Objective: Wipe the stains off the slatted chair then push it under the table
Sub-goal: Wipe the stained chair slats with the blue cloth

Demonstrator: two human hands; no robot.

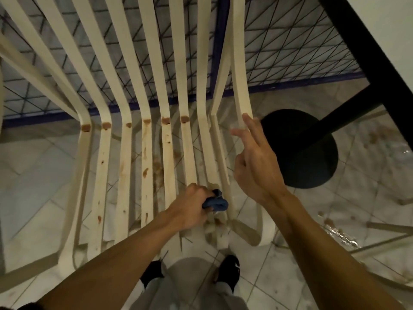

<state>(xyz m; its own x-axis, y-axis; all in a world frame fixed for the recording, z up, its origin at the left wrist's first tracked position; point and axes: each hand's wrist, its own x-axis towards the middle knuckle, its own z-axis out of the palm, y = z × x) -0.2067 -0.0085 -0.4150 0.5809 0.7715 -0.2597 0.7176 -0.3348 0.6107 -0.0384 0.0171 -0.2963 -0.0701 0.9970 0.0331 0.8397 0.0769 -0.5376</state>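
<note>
Chair (147, 153): brown stains on most slats; I judge wiping barely begun; left hand (190, 208) clenched round cloth (216, 203); right hand (254, 166) loose-fingered, touching outer slat; push under table (362, 52) not yet done.

Smooth plastic chair (147, 153), blue cloth (215, 203)

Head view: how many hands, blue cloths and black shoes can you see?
Hands: 2, left hand, right hand
Blue cloth: 1
Black shoes: 2, left shoe, right shoe
Total: 5
</note>
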